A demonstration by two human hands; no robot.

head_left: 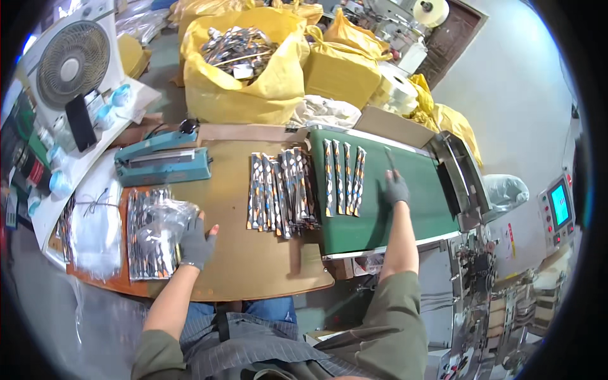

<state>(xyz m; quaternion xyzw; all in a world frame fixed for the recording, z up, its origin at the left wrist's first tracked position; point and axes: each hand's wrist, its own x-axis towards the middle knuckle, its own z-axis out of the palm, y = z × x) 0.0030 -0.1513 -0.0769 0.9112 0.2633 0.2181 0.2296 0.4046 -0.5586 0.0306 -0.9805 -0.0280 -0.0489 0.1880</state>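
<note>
My left hand (197,244), in a grey glove with bare fingertips, rests at the right side of a crumpled clear plastic bag (166,221). Its thumb and a finger stand apart; the other fingers are partly hidden. Beneath the bag lies a pile of slim black, white and orange packets (140,244). My right hand (397,190), gloved alike, reaches over the green conveyor belt (418,218). A thin greyish strip (388,154) shows at its fingertips, too blurred to name. Left of that hand, several patterned packets (337,180) lie side by side on the belt.
A larger group of packets (282,193) lies on the brown board (221,269) beside the belt. A blue bag sealer (163,166), flat clear bags (95,231) and a fan (73,63) are at left. Behind stands a full yellow sack (244,98); a control panel (557,206) is at right.
</note>
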